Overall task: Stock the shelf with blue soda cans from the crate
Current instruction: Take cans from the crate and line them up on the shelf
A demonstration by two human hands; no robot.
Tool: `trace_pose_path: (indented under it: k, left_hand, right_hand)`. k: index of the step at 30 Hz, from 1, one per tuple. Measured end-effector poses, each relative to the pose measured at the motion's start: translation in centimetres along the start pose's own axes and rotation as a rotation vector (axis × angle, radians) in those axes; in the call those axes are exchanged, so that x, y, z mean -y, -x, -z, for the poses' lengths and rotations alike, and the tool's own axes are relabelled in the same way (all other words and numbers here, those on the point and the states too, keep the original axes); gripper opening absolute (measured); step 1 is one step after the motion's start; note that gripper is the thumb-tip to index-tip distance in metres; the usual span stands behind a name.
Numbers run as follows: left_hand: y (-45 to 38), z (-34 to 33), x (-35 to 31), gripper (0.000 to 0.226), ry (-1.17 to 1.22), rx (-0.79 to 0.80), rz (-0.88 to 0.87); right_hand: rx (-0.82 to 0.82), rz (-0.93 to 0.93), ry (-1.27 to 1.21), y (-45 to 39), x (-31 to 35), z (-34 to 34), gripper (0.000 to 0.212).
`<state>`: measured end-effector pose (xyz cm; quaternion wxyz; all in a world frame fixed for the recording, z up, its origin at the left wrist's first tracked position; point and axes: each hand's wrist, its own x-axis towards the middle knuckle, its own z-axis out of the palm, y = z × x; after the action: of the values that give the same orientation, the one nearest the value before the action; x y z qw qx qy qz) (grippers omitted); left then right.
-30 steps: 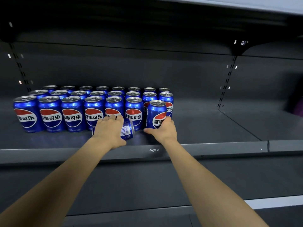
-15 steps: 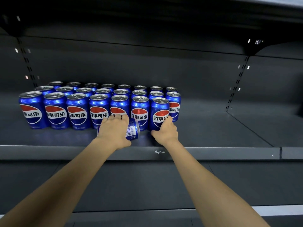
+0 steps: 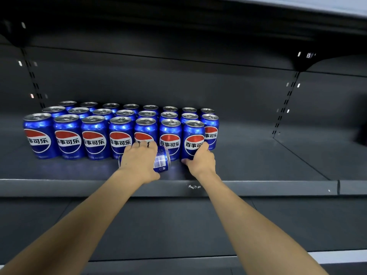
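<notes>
On the dark grey shelf a block of blue soda cans stands upright at the left part, in three rows from near to far. The near row has seven cans, all with the red, white and blue label to the front; the rows behind have eight cans each, so the far rows reach one can more to the right.

In front of the near row, about under its fifth can, the left hand lies over a can on its side. The fingers are curled over this can from above and hold it; the barcode end shows at the right of the hand, and a small part of the can shows at the left of the wrist. The can touches the shelf, just before the standing row.

Just right of it, the right hand holds the last upright can of the near row near its bottom. The thumb is at the left low edge of the can and the fingers go around its right side.

Further right, the slotted upright stands at the back wall.
</notes>
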<state>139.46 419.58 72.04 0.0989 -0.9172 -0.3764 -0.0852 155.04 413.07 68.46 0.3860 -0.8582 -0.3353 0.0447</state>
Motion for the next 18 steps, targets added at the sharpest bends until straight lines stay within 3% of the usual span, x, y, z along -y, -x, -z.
trace_pose_path:
  k: [8, 13, 18]
  left_hand:
    - [0.1, 0.0, 0.0, 0.080, 0.000, 0.008, 0.003]
    - [0.2, 0.1, 0.1, 0.079, 0.009, -0.014, -0.033]
    - [0.8, 0.6, -0.6, 0.074, -0.118, -0.153, -0.173]
  right_hand:
    - [0.009, -0.022, -0.018, 0.0, 0.0, -0.1, 0.070]
    - [-0.003, -0.027, 0.053, 0.7, 0.2, 0.3, 0.099]
    - [-0.284, 0.115, 0.037, 2.2, -0.1, 1.9, 0.084]
